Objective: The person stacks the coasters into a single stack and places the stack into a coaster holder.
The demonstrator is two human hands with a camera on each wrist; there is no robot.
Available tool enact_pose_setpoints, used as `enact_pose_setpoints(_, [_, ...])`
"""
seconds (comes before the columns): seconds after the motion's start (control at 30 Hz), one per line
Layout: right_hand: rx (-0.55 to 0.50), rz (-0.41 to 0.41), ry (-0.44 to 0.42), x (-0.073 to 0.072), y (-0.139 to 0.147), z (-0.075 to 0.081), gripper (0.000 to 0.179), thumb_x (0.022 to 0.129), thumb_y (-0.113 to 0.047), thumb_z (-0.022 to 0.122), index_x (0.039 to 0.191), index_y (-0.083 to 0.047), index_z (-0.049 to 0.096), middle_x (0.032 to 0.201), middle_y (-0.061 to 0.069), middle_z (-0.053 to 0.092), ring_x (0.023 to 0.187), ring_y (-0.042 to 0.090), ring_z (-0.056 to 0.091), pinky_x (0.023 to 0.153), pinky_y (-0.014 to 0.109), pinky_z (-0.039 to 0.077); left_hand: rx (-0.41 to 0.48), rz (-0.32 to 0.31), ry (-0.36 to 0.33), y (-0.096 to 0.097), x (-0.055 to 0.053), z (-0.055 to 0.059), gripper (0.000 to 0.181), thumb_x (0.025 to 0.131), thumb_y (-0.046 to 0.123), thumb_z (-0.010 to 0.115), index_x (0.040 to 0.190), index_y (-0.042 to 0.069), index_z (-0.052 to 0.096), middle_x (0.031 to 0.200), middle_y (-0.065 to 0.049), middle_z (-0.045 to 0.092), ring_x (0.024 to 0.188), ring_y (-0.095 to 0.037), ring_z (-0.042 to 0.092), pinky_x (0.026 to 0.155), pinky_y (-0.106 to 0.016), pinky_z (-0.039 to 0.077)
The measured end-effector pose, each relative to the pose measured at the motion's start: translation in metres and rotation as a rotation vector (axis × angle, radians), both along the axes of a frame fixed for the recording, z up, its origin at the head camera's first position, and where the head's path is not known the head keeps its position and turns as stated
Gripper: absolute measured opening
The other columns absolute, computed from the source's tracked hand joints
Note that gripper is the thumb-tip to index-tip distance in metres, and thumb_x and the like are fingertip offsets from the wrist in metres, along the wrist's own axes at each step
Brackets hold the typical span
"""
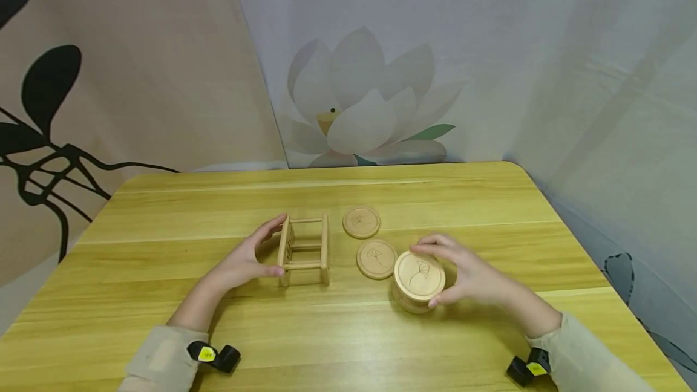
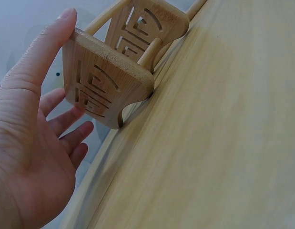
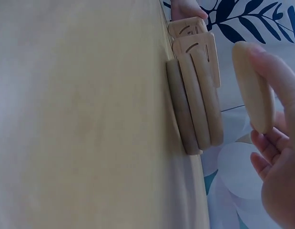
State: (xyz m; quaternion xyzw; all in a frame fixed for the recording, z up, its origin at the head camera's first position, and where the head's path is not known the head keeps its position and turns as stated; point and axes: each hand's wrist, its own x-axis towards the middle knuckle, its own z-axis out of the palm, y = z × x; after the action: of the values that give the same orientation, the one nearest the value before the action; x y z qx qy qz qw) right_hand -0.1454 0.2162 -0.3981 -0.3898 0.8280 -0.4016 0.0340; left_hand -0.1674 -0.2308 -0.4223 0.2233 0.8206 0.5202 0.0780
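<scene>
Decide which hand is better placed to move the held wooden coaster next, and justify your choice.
Right, most likely: the right hand already pinches the coaster above the stack, whereas the left hand holds the rack.

the rack (image 2: 109,71) is showing tan wood with angular cut-outs; the held coaster (image 1: 419,276) and two loose coasters (image 1: 377,259) are bearing dark leaf-like line drawings on pale tan. the bench (image 1: 305,343) is glowing yellow with streaky grain, cream sleeves (image 1: 166,349) are carrying black wrist cameras (image 1: 226,359) with yellow labels (image 1: 207,354), and the pale backdrop (image 1: 523,65) is displaying a whitish lotus (image 1: 365,117), green leaf (image 1: 432,132) and black foliage (image 1: 51,86).
</scene>
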Motion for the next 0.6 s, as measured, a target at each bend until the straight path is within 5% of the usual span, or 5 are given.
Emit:
enact_pose_setpoints(0.27, [0.022,0.0,-0.025,0.004,0.001,-0.007,0.087,0.062,-0.031,0.089,0.138,-0.013,0.051,0.135,0.003,0.046,0.125,0.023,0.041,0.103,0.057,0.03,-0.002,-0.008,0.012,0.0,-0.001,0.0,0.103,0.072,0.017,0.084,0.154,0.016,0.021,0.153,-0.015,0.027,0.138,-0.045,0.018,0.105,-0.069,0.009])
enact_pose_setpoints(0.6, [0.028,-0.002,-0.077,0.008,0.003,-0.013,0.089,0.061,-0.029,0.089,0.139,-0.013,0.051,0.138,0.011,0.044,0.127,0.024,0.039,0.104,0.06,0.028,-0.002,-0.001,-0.003,0.001,0.001,0.002,0.102,0.073,0.015,0.083,0.154,0.015,0.021,0.153,-0.015,0.026,0.138,-0.045,0.017,0.105,-0.069,0.009])
